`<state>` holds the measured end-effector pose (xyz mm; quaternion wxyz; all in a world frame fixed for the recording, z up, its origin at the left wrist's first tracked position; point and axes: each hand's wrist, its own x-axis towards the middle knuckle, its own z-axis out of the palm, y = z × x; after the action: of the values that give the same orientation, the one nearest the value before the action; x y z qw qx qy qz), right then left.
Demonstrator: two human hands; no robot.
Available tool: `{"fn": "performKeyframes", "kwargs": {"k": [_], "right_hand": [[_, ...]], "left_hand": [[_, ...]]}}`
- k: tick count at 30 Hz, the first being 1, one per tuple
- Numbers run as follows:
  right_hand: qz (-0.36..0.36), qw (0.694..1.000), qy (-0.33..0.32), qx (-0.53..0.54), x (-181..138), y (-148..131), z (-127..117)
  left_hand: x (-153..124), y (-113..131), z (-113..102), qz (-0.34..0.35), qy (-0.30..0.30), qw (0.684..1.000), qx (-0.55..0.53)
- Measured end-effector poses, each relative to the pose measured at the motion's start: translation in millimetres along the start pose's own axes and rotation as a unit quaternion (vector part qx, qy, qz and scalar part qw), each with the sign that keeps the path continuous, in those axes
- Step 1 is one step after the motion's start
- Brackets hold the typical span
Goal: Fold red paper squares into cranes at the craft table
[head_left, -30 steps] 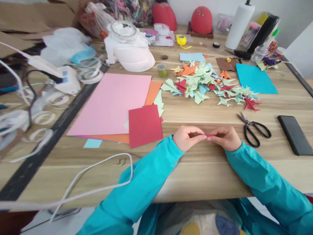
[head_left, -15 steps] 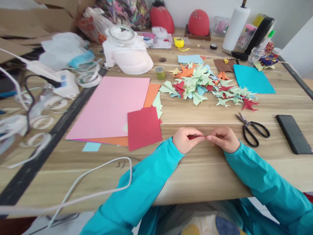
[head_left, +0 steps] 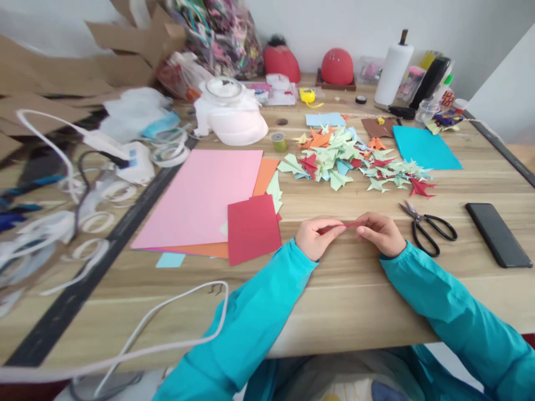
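Between my two hands a small folded piece of red paper (head_left: 350, 225) stretches as a narrow strip, held above the table. My left hand (head_left: 316, 236) pinches one end, and much of the paper is hidden in its fingers. Thumb and fingers of my right hand (head_left: 381, 235) close on the other end. To the left lies a red paper sheet (head_left: 254, 229) on top of a large pink sheet (head_left: 204, 195). Beyond my hands spreads a pile of folded paper shapes (head_left: 338, 150), mostly pale green, with some red, orange and blue.
Black-handled scissors (head_left: 426, 225) and a phone (head_left: 498, 234) lie to the right. A blue sheet (head_left: 426, 147) is farther back. A thread spool (head_left: 278, 142) stands near the white cap (head_left: 238, 123). A white cable (head_left: 167, 301) crosses my left sleeve.
The fingertips of my hands have moved slightly apart, so more of the red paper shows between them. The camera view has shifted, and the table items appear lower.
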<state>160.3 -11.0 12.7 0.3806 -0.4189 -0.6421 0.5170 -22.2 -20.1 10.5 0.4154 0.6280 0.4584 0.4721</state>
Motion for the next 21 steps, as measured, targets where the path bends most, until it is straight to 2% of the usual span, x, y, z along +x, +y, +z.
{"fn": "performKeyframes", "kwargs": {"k": [2, 6, 9, 12, 17, 21], "right_hand": [[-0.012, 1.0, -0.003, 0.0, 8, -2, 1], [-0.03, 0.999, -0.022, -0.021, 27, -7, 4], [-0.028, 0.999, -0.012, 0.041, 39, -3, 7], [0.007, 0.993, -0.014, 0.115, 46, 7, 10], [0.059, 0.977, -0.094, 0.183, 46, 17, 10], [0.051, 0.968, -0.125, 0.209, 46, 14, 6]], "left_hand": [[4, 1, 4, 0.002, -0.02, 1.0, -0.024], [13, 2, 12, -0.056, 0.011, 0.996, -0.07], [19, 2, 16, -0.084, 0.011, 0.992, -0.095], [22, -1, 18, -0.11, -0.027, 0.984, -0.136], [19, -9, 24, -0.188, -0.077, 0.953, -0.225], [16, -11, 27, -0.209, -0.069, 0.945, -0.24]]}}
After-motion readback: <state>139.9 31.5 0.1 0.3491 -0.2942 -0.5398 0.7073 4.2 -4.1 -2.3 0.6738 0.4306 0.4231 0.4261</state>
